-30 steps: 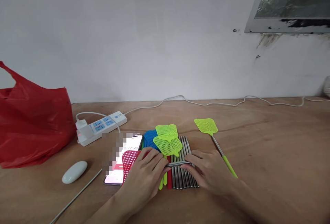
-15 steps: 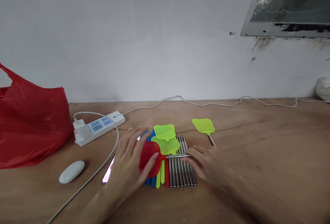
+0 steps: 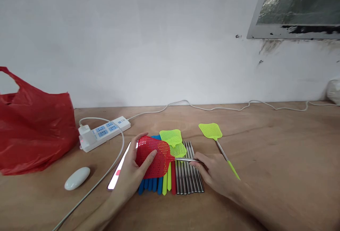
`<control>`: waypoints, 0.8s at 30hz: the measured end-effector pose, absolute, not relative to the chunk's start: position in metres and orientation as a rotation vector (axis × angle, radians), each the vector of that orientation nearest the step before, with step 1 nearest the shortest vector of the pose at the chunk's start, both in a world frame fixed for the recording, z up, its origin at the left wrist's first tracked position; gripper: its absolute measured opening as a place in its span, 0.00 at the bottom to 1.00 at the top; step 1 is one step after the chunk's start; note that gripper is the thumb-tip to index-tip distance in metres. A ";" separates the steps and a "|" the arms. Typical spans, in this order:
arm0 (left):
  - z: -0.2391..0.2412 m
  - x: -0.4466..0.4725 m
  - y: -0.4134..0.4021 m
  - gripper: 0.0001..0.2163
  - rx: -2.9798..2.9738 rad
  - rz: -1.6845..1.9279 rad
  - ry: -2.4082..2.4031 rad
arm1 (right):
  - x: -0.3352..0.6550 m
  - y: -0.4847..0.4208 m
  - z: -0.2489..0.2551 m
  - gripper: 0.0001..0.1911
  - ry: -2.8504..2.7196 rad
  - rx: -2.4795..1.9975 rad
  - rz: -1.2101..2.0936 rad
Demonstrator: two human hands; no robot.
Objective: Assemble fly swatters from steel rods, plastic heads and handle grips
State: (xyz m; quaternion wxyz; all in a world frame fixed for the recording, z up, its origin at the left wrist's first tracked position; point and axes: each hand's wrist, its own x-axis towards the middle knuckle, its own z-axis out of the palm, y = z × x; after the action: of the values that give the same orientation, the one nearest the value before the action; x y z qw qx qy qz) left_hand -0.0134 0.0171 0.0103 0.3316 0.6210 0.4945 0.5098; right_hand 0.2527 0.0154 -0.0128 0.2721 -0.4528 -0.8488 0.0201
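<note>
Red swatter head [image 3: 156, 156] and its steel rod [image 3: 184, 159] are in hand over the blue handles [image 3: 150, 185] and row of steel rods [image 3: 189, 183], well in from the table's [image 3: 278, 160] far edge; left hand's [image 3: 132, 169] fingers part-spread, thumb on the mesh, others mostly hidden behind it, right hand's [image 3: 215, 170] fingers pinched on the rod. Looks light: mesh probably thin bendy plastic, rod stiff but smooth, likely to spin in a loose pinch. Best hold is probably the neck plus the rod, mesh just steadied flat.
</note>
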 end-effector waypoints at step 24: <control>0.008 -0.001 0.003 0.10 2.851 0.733 0.770 | 0.248 0.032 -0.018 0.20 -1.018 -0.987 1.406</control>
State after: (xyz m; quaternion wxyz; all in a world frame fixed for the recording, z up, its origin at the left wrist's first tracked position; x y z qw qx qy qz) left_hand -0.0008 0.0032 0.0080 0.0496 0.9358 0.2528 0.2406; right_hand 0.2484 0.0319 -0.0182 0.5417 -0.4155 -0.4286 0.5917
